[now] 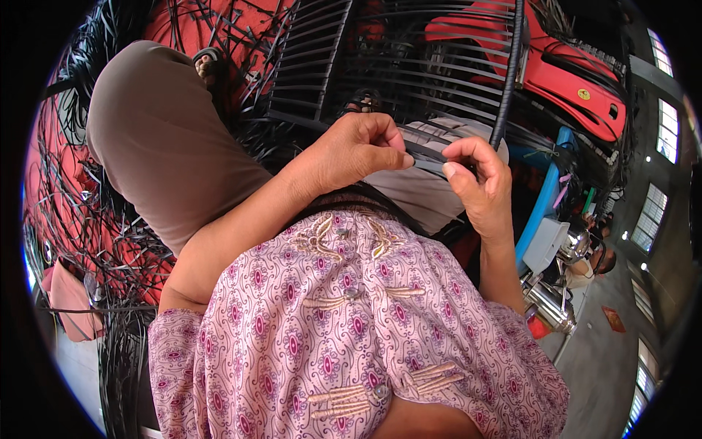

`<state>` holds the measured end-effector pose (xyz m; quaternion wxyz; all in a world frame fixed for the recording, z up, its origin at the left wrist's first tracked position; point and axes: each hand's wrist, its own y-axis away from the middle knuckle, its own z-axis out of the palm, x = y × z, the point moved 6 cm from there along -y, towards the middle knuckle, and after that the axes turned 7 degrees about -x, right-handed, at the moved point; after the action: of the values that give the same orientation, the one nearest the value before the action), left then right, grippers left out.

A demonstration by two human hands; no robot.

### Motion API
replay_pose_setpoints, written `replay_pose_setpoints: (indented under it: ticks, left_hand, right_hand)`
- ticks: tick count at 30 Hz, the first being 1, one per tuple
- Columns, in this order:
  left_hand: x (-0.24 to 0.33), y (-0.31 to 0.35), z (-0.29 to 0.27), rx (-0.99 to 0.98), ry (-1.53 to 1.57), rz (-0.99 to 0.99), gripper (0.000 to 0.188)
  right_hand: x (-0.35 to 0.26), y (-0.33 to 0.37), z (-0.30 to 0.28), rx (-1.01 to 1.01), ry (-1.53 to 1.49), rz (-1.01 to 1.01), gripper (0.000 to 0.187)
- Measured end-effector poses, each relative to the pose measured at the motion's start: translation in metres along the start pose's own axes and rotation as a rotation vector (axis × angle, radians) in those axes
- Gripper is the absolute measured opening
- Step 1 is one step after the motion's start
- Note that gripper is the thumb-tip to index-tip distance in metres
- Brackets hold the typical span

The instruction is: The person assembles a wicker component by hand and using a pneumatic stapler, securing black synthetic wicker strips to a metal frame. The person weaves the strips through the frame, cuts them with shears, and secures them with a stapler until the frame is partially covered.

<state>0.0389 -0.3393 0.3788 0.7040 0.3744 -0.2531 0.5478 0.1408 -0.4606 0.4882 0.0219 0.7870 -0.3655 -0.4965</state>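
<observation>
In front of my lap, my left hand (363,148) is closed with thumb and fingers pinched on a flat dark plastic strip (425,155). My right hand (482,186) pinches the same strip a short way to the right, thumb against fingertips. Just beyond both hands stands a black frame (510,69) with several dark strips (439,47) running across it in spaced rows. The ends of the held strip are hard to make out against the frame and my trousers.
Tangled black strips (110,241) cover the red ground sheet (146,274) on the left. A red plastic chair (574,88) stands at the far right, near a blue edge (539,212) and a shiny metal flask (550,304). Another person (581,272) is farther off.
</observation>
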Motion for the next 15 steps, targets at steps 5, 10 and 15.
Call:
replay_pose_setpoints:
  ticks: [5,10,15]
  left_hand:
    - [-0.002,-0.001,0.002,0.051,-0.005,-0.034,0.017]
    - [-0.003,-0.004,0.0,0.036,0.033,-0.065,0.018]
    - [0.001,-0.003,0.0,0.029,0.08,-0.117,0.018]
  right_hand:
    - [-0.003,0.002,-0.001,0.029,0.047,-0.014,0.02]
    - [0.012,0.002,-0.006,0.004,-0.087,-0.111,0.026]
    - [0.015,0.003,-0.007,-0.019,-0.04,-0.27,0.037]
